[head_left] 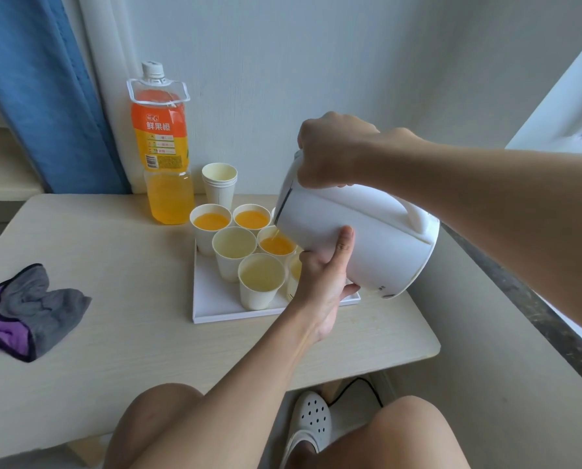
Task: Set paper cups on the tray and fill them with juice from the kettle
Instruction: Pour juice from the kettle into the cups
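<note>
Nearest, under the desk's [113, 282] 6 o'clock edge, a white perforated clog [309, 424] sat on the floor between the person's bare knees. At the desk's 9 o'clock a grey and purple cloth [29, 309] lay crumpled. Toward 3 o'clock stood the white tray [221, 309] with the paper cups on it. The near empty cup [262, 282] stood at the tray's 6 o'clock and a second empty cup [233, 252] just behind it toward 11 o'clock. Another cup was mostly hidden behind the left hand [323, 282]. That hand cradled the lower side of the white kettle [367, 238], thumb straight up against its wall and fingers wrapped beneath. The kettle hung tilted over the tray's 3 o'clock side, spout down. A thin orange stream ran into the part-filled cup [276, 245] under it. The right hand [330, 154] was closed round the kettle's handle from above. At the tray's 12 o'clock edge two full cups [210, 221] stood side by side. Beyond them, off the tray, stood a stack of spare cups [219, 184]. At its 9 o'clock stood a capped juice bottle [162, 147], partly full, near the wall. A blue curtain [46, 96] hung at the far 10 o'clock.
</note>
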A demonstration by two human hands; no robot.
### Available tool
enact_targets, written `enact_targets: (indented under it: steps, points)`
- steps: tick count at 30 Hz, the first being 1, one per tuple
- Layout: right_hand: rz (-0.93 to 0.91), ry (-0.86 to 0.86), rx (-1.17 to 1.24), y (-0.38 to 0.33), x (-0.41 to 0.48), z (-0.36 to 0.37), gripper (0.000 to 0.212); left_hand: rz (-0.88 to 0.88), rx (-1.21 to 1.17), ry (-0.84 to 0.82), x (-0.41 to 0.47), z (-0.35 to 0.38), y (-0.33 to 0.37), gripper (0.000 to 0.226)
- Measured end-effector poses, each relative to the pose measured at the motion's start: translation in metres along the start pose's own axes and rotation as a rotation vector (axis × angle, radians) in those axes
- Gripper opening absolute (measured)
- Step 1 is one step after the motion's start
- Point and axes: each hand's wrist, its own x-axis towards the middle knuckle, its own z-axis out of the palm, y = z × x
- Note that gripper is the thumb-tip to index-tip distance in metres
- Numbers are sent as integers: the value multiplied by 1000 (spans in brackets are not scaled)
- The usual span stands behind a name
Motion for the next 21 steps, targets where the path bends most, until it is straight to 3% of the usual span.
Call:
enact_targets:
  steps: [7, 16, 21]
  points:
    - [-6, -1, -6, 1, 0, 1, 7, -3, -3, 4, 1, 0, -3, 76]
    - [20, -15, 16, 4, -9, -5, 7, 14, 32, -3, 6, 1, -7, 95]
    - [74, 0, 89, 16, -14, -4, 11, 40, 101, -15, 5, 1, -5, 72]
